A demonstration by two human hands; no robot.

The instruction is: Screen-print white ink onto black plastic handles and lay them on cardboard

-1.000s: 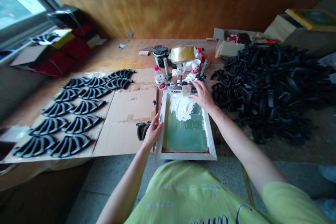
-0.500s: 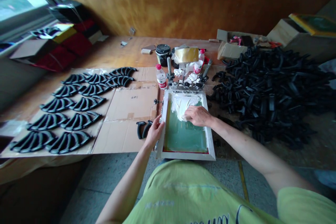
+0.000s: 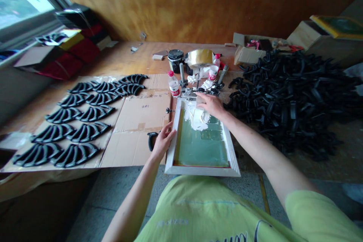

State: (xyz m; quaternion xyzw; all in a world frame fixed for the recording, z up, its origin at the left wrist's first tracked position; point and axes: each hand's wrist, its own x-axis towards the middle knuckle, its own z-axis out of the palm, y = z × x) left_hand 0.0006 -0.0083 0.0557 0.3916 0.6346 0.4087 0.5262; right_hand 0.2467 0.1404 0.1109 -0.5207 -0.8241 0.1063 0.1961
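Observation:
A white-framed printing screen (image 3: 202,170) with a green mesh lies in front of me, hinged to a metal clamp at its far end. White ink (image 3: 195,119) is smeared over the far part of the mesh. My left hand (image 3: 163,141) grips the frame's left rail, fingers curled over it. My right hand (image 3: 211,105) is at the far end of the mesh, closed on a small pale squeegee by the ink. A black curved part (image 3: 151,140) shows partly from under the frame's left side.
Several black curved parts (image 3: 79,121) lie in rows on flattened cardboard at the left. A big heap of the same parts (image 3: 289,94) fills the right. Behind the clamp stand a water bottle (image 3: 173,85), a black tub (image 3: 175,58) and a yellow roll (image 3: 200,57). Cardboard boxes (image 3: 249,51) sit further back.
My right hand drew the squeegee toward me over the mesh, then went back to the far end. The frame's near end now looks raised. My left hand stayed on the rail.

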